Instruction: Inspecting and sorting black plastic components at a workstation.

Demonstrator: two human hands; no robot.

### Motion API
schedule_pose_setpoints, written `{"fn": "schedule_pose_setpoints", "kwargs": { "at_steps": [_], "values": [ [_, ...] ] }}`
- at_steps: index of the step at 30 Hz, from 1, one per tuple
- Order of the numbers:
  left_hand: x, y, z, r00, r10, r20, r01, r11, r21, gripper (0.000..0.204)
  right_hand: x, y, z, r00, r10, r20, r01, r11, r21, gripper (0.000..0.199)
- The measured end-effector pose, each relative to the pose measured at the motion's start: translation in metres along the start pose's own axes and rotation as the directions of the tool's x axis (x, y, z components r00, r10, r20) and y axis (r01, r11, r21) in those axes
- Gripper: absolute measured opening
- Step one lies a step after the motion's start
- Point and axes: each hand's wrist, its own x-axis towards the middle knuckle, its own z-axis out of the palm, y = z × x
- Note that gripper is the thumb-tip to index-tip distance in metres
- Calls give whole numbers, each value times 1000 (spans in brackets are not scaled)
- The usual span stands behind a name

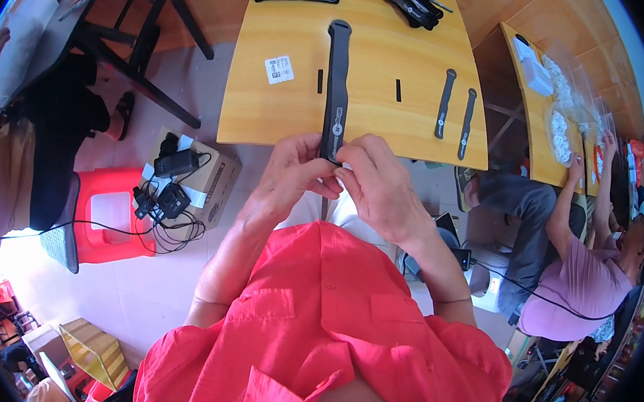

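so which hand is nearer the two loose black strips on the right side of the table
Right. The right hand is at the table's near edge, below-left of the strips; the left hand sits farther left, beyond the long strip both pinch.

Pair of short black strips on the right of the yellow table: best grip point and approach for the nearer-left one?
Take the left short strip at mid-length, pinching across its narrow width from above. It lies flat on the yellow table, long axis running away from the person, with a small gap to the right strip. Come in from its left side, where the tabletop is bare.
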Motion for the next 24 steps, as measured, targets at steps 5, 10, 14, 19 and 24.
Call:
{"fn": "schedule_pose_setpoints", "kwargs": {
  "at_steps": [5, 10, 14, 19, 24],
  "values": [
    [-2, 1, -6, 989, -91, 119, 72, 986, 152, 22, 2, -2, -19, 918, -86, 387, 183, 958, -221, 11],
    [-5, 7, -2, 960, -174, 218, 143, 978, 151, 21, 3, -6, -32, 892, -50, 449, 129, 981, -147, 15],
    [-3, 4, -1, 954, -178, 241, 135, 974, 184, 18, 6, 2, -38, 851, 2, 525, 21, 999, -39, 22],
    [-3, 13, 0, 914, -324, 245, 241, 918, 313, 19, 8, 6, -40, 809, 57, 586, -77, 997, 9, 29],
    [-7, 13, 0, 896, -310, 317, 208, 926, 315, 24, 7, 10, -40, 822, -3, 570, -95, 985, 142, 33]
  ]
}}
